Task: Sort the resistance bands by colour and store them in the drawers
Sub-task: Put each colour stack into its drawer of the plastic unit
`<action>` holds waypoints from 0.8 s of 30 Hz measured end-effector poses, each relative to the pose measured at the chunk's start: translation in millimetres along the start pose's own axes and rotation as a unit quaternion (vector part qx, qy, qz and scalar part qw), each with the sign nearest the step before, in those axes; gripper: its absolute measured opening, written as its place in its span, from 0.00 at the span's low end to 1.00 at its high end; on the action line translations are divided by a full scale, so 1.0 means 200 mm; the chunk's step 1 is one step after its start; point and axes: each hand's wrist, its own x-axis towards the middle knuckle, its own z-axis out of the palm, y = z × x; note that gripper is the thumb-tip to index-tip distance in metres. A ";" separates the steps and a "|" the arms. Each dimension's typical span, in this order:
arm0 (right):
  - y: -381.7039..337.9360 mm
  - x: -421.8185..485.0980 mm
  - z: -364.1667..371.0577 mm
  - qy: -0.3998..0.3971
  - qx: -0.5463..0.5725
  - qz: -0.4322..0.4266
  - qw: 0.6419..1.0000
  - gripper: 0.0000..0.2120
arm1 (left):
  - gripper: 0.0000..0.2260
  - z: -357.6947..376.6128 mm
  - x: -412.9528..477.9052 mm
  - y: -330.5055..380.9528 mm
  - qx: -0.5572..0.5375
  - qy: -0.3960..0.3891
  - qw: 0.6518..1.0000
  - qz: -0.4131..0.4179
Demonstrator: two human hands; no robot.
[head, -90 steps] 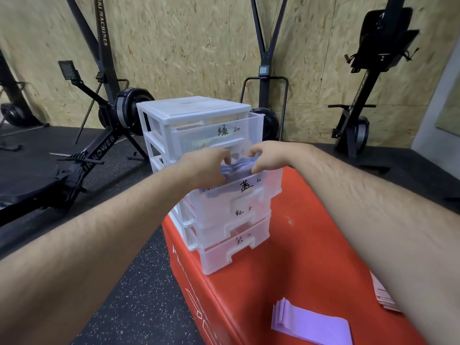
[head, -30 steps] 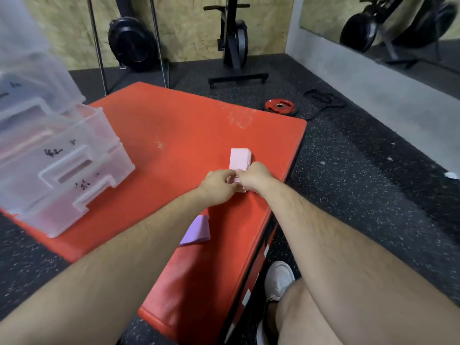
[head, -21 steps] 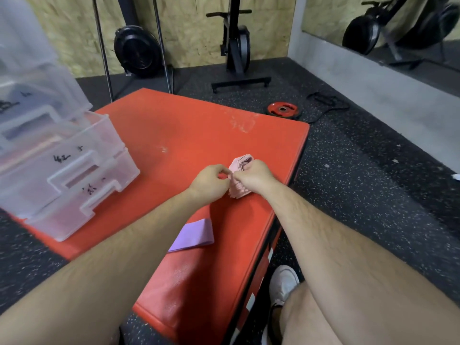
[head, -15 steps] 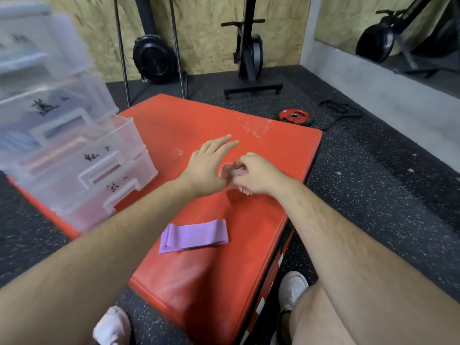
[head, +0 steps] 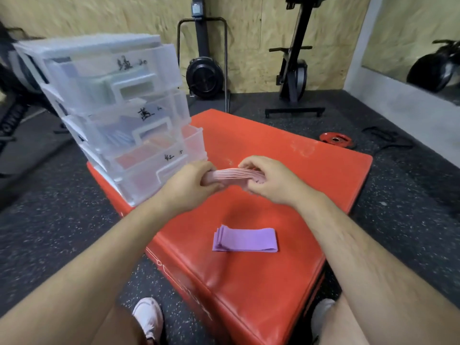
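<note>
A stack of pink resistance bands (head: 231,177) is held level above the red box, with my left hand (head: 191,185) gripping its left end and my right hand (head: 268,179) its right end. A folded pile of purple bands (head: 245,239) lies flat on the red padded box (head: 286,155), nearer to me. The clear plastic drawer unit (head: 104,95) stands on the box's left corner. Its drawers carry handwritten labels; bands show through their fronts, pale green in the top one, blue in the second, reddish lower down. The lower drawers stick out toward my left hand.
Dark speckled rubber floor surrounds the box. A small red weight plate (head: 336,140) and a black cable lie on the floor at the right. Black exercise machines (head: 293,70) stand against the chipboard wall. My white shoes (head: 149,317) are below the box's near edge.
Three seconds ago both hands were at the blue drawer. They then went to the pink bands on the right of the box, gathered them and lifted them; the view has swung back toward the drawers.
</note>
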 end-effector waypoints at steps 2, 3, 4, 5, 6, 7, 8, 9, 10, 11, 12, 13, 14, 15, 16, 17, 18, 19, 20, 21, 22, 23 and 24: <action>-0.04 0.02 0.06 0.009 0.058 0.009 0.998 0.19 | 0.07 -0.05 -0.06 -0.03 -0.018 0.031 0.999 -0.002; -0.05 0.03 0.09 0.013 0.078 0.012 0.997 0.19 | 0.06 -0.06 -0.10 -0.05 -0.020 0.044 0.999 -0.005; -0.05 0.04 0.11 0.017 0.084 0.012 0.996 0.19 | 0.06 -0.07 -0.13 -0.07 -0.019 0.056 0.998 -0.009; -0.05 0.05 0.12 0.021 0.087 0.007 0.996 0.17 | 0.07 -0.08 -0.16 -0.09 -0.015 0.066 0.998 -0.008; -0.07 0.07 0.14 0.027 0.093 0.000 0.995 0.16 | 0.09 -0.10 -0.18 -0.11 -0.004 0.076 0.997 -0.003; -0.08 0.08 0.15 0.034 0.104 -0.007 0.994 0.15 | 0.10 -0.12 -0.20 -0.12 0.011 0.090 0.996 0.001; -0.11 0.10 0.15 0.044 0.113 -0.016 0.993 0.15 | 0.11 -0.16 -0.21 -0.13 0.029 0.111 0.993 0.003; -0.14 0.13 0.16 0.060 0.114 -0.028 0.991 0.15 | 0.12 -0.20 -0.21 -0.13 0.045 0.139 0.989 0.002; -0.18 0.17 0.16 0.079 0.102 -0.044 0.991 0.15 | 0.12 -0.25 -0.21 -0.14 0.055 0.170 0.984 -0.003; -0.23 0.22 0.16 0.096 0.080 -0.062 0.990 0.16 | 0.11 -0.29 -0.21 -0.16 0.052 0.198 0.979 -0.012; -0.28 0.28 0.16 0.108 0.053 -0.083 0.989 0.17 | 0.11 -0.33 -0.20 -0.19 0.039 0.221 0.974 -0.025; -0.33 0.35 0.15 0.113 0.023 -0.102 0.988 0.17 | 0.11 -0.36 -0.19 -0.22 0.023 0.241 0.969 -0.038; -0.38 0.43 0.14 0.112 -0.007 -0.120 0.986 0.17 | 0.12 -0.39 -0.18 -0.26 0.011 0.259 0.964 -0.049; -0.42 0.51 0.14 0.108 -0.032 -0.136 0.984 0.17 | 0.12 -0.41 -0.17 -0.29 0.004 0.277 0.959 -0.060; -0.45 0.59 0.13 0.103 -0.055 -0.145 0.983 0.16 | 0.13 -0.43 -0.17 -0.33 0.000 0.293 0.954 -0.069; -0.48 0.67 0.13 0.099 -0.077 -0.148 0.981 0.15 | 0.14 -0.44 -0.16 -0.35 0.001 0.302 0.950 -0.074; -0.49 0.74 0.13 0.094 -0.099 -0.145 0.980 0.14 | 0.14 -0.44 -0.16 -0.37 0.005 0.303 0.950 -0.078; -0.50 0.80 0.14 0.087 -0.118 -0.138 0.980 0.14 | 0.15 -0.45 -0.15 -0.39 0.013 0.297 0.951 -0.081; -0.50 0.84 0.15 0.076 -0.133 -0.129 0.980 0.14 | 0.16 -0.45 -0.14 -0.41 0.023 0.288 0.954 -0.086; -0.49 0.88 0.16 0.061 -0.146 -0.119 0.980 0.14 | 0.17 -0.44 -0.13 -0.42 0.033 0.276 0.956 -0.093; -0.48 0.91 0.18 0.047 -0.157 -0.108 0.981 0.14 | 0.19 -0.44 -0.12 -0.43 0.042 0.264 0.958 -0.101; -0.46 0.93 0.19 0.034 -0.164 -0.097 0.981 0.14 | 0.22 -0.43 -0.11 -0.44 0.049 0.252 0.960 -0.109; -0.44 0.94 0.20 0.023 -0.171 -0.087 0.981 0.14 | 0.23 -0.42 -0.10 -0.45 0.055 0.241 0.962 -0.114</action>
